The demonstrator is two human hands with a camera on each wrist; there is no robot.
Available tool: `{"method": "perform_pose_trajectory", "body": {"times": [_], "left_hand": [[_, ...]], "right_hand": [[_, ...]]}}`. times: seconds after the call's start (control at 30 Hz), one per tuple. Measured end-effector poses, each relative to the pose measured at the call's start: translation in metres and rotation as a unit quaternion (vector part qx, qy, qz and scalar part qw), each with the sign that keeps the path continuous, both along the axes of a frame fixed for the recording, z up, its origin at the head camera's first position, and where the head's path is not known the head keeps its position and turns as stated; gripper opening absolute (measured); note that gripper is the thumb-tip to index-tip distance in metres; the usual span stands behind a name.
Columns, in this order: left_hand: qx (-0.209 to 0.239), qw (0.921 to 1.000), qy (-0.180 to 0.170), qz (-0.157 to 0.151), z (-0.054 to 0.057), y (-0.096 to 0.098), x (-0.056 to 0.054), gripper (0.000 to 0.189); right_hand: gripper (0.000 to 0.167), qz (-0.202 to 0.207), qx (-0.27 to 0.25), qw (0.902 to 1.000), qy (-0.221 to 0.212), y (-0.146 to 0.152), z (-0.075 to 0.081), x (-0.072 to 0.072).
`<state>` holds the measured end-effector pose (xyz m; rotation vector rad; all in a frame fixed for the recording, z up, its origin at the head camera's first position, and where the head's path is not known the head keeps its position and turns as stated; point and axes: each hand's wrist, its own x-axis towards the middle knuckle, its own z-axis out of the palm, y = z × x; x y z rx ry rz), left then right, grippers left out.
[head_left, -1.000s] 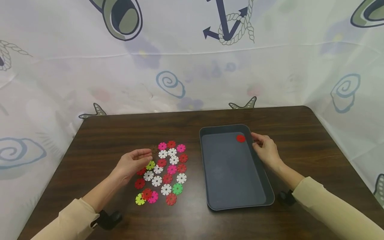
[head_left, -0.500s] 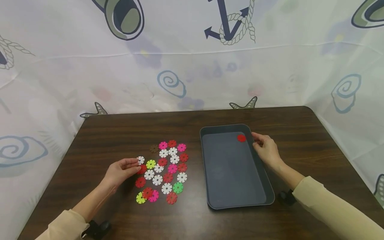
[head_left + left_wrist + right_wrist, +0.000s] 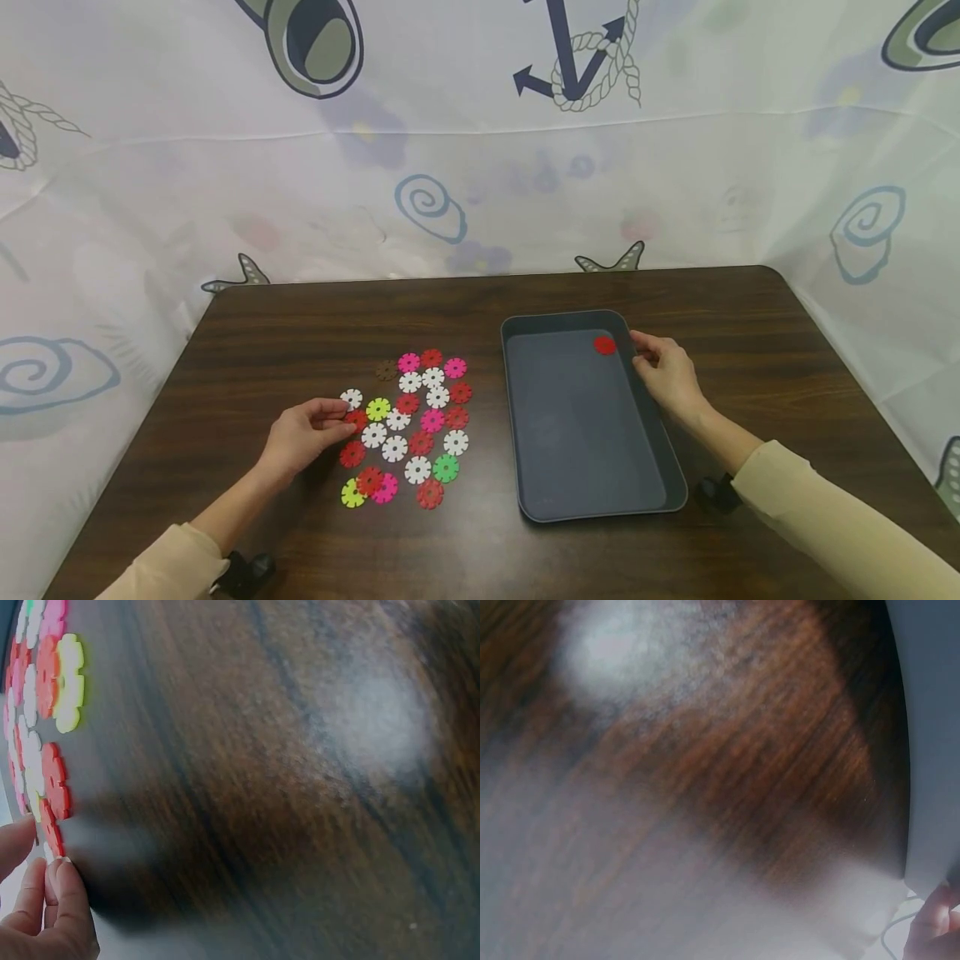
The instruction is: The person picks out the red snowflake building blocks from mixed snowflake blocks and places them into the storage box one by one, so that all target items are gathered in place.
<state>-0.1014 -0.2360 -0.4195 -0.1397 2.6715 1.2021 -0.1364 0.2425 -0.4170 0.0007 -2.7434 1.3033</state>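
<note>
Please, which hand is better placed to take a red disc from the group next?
Probably the left hand: its fingertips are at a red disc. The right hand is at the right edge of the tray, farther from the group of discs.

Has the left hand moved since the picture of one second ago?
Yes. In the head view, judged against the tray, the left hand has moved farther left and toward the person, away from the brown disc.
</note>
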Motion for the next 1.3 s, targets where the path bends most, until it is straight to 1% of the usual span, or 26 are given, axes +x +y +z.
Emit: {"method": "perform_pose_trajectory", "body": {"times": [0.27, 0.47, 0.93, 1.03, 1.3], "left_hand": [[-0.046, 0.9985, 0.028, -0.013, -0.0045, 0.0021, -0.0027, 0.038], [-0.074, 0.9958, 0.046, -0.028, -0.004, 0.0038, -0.0033, 0.036], [-0.101, 0.9892, 0.09, -0.056, -0.0065, 0.0035, -0.0052, 0.031], [-0.103, 0.9886, 0.093, -0.058, -0.0069, 0.0037, -0.0056, 0.031], [-0.102, 0.9901, 0.081, -0.051, -0.0066, 0.0048, -0.0063, 0.032]], "right_hand": [[0.039, -0.001, 0.007, 0.9999, 0.011, -0.0015, 0.0006, 0.0004], [0.039, 0.001, 0.011, 0.9998, 0.017, -0.0011, -0.0003, 0.0001], [0.039, 0.001, 0.012, 0.9999, 0.008, 0.0001, -0.0008, -0.0013], [0.039, 0.002, 0.011, 0.9999, 0.008, 0.0001, -0.0009, -0.0014], [0.039, 0.001, 0.016, 0.9998, 0.013, -0.0005, -0.0009, -0.0017]]}}
